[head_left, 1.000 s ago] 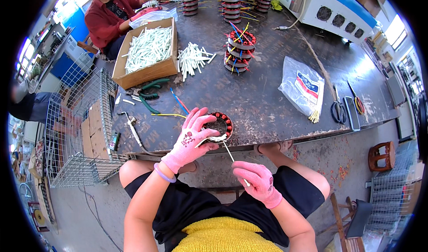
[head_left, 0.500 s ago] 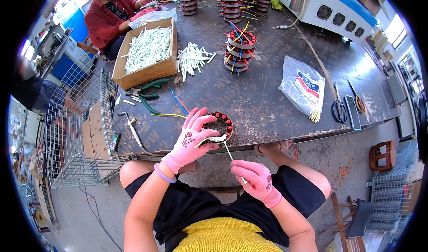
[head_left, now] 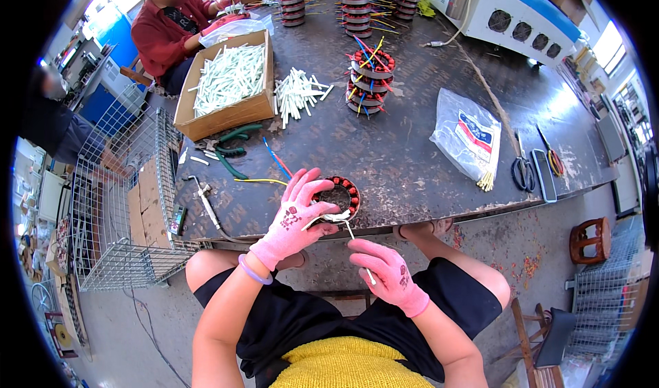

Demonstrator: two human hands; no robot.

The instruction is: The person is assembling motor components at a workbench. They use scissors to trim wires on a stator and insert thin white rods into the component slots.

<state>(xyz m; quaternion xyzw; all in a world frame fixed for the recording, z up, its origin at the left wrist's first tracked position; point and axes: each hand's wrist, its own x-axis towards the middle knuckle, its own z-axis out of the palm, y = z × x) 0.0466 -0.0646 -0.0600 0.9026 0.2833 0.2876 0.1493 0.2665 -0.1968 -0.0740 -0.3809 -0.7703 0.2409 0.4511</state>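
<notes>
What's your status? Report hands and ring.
Left hand holding red-coiled ring. Right hand gripping thin white piece. Cardboard box beyond, out of the way.

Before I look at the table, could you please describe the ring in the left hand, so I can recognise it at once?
Find the dark table, then its near edge. There the pink-gloved left hand grips the ring with red windings. Unlike the similar rings stacked farther back, this one is single and held.

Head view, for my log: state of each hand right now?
Left hand: holding the red-wound ring.
Right hand: closed on a slender white piece.
</notes>
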